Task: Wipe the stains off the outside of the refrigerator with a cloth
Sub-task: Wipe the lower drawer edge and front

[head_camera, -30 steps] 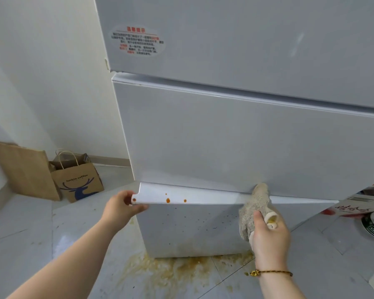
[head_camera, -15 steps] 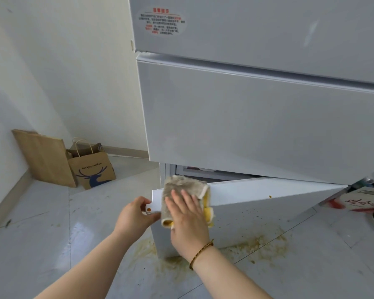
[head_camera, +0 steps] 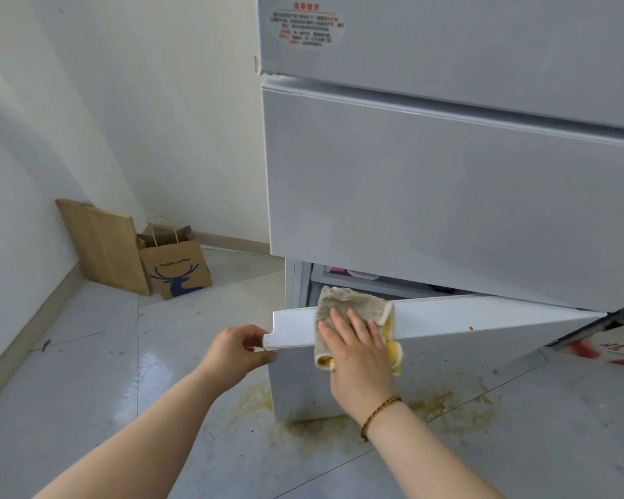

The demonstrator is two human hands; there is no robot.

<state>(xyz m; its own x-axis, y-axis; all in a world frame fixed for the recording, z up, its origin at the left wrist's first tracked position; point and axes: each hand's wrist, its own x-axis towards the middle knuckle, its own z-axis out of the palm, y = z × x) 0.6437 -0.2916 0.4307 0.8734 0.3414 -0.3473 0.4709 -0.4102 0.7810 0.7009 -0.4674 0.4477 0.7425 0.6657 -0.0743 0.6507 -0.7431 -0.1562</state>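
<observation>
The grey refrigerator [head_camera: 447,196] fills the upper right. Its bottom door [head_camera: 483,318] is swung partly open, showing the white top edge. My left hand [head_camera: 238,349] grips the free left corner of that door, fingers curled round the edge. My right hand [head_camera: 357,349] lies flat with straight fingers on a beige and yellow cloth [head_camera: 350,306], pressing it over the door's top edge near its left end. A small orange spot [head_camera: 470,328] sits on the edge further right. Fine brown specks dot the door's front face [head_camera: 440,358].
Brown and yellow spill stains [head_camera: 447,401] spread over the pale tiled floor at the fridge's foot. A paper coffee bag [head_camera: 175,270] and a flat brown bag [head_camera: 101,243] lean in the left corner. A red and white box [head_camera: 613,349] lies at the right edge.
The door has swung further open. My right hand carried the cloth from the right part of the door's edge to its left end and now presses it flat; the orange spots there are gone.
</observation>
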